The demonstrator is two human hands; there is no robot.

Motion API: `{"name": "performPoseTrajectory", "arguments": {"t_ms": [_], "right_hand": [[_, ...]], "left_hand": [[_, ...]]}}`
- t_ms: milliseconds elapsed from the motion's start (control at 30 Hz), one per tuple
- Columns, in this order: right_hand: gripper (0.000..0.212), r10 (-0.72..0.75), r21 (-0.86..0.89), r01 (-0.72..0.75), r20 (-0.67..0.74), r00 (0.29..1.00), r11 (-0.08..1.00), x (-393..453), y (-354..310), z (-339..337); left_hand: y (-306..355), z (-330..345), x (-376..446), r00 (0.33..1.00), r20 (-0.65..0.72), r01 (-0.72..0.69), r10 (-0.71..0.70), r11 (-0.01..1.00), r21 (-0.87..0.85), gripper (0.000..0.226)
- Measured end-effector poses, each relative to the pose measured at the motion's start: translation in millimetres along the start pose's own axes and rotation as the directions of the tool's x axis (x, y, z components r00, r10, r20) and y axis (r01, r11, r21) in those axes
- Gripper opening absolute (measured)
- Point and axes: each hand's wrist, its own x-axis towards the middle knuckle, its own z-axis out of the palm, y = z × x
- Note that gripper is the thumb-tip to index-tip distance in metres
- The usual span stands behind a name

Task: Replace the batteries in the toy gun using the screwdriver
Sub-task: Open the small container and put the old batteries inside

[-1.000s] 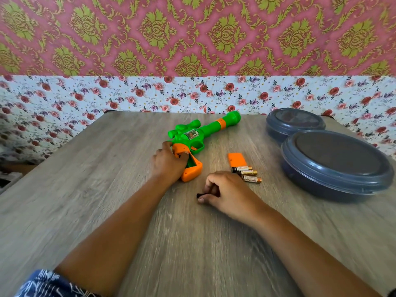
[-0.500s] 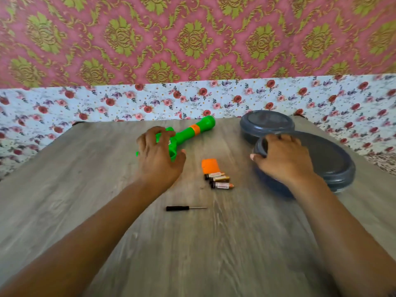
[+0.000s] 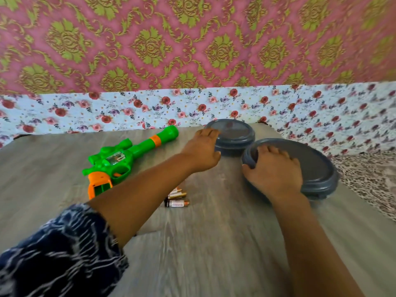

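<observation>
The green toy gun (image 3: 120, 159) lies on the wooden table (image 3: 192, 254), barrel pointing to the far right. Its orange grip (image 3: 99, 185) faces me with the battery compartment open. Three batteries (image 3: 177, 199) lie side by side just right of my left forearm. My left hand (image 3: 203, 151) reaches across to the small grey lidded container (image 3: 235, 133), fingers laid on its left rim. My right hand (image 3: 274, 172) grips the left rim of the large grey container's lid (image 3: 317, 168), fingers over the top and thumb below. The screwdriver and the orange cover are hidden by my left arm.
The two grey containers stand close together at the table's far right. A floral cloth (image 3: 128, 112) runs along the wall behind the table. A patterned fabric (image 3: 368, 179) lies past the right table edge.
My left hand has left the toy gun and moved right to the small container. My right hand stays on the large lid. The view has shifted, and my arm now covers the screwdriver.
</observation>
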Motion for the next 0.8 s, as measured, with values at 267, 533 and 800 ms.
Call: {"name": "performPoseTrajectory", "arguments": {"t_ms": [267, 533, 800], "right_hand": [[0.054, 0.005, 0.021, -0.004, -0.059, 0.998, 1.000, 0.9, -0.7, 8.5], [0.049, 0.007, 0.022, -0.006, -0.078, 0.997, 1.000, -3.3, -0.7, 5.7], [0.042, -0.315, 0.272, 0.394, -0.291, 0.903, 0.878, -13.2, -56.2, 15.2]], "left_hand": [[8.4, 15.5, 22.5, 0.989, 0.147, -0.011, -0.012, 0.988, 0.154, 0.070], [-32.5, -14.4, -21.3, 0.997, 0.080, -0.012, 0.005, 0.996, 0.087, 0.056], [-68.5, -32.5, -79.7, 0.999, -0.012, -0.046, 0.046, 0.999, -0.015, 0.053]]}}
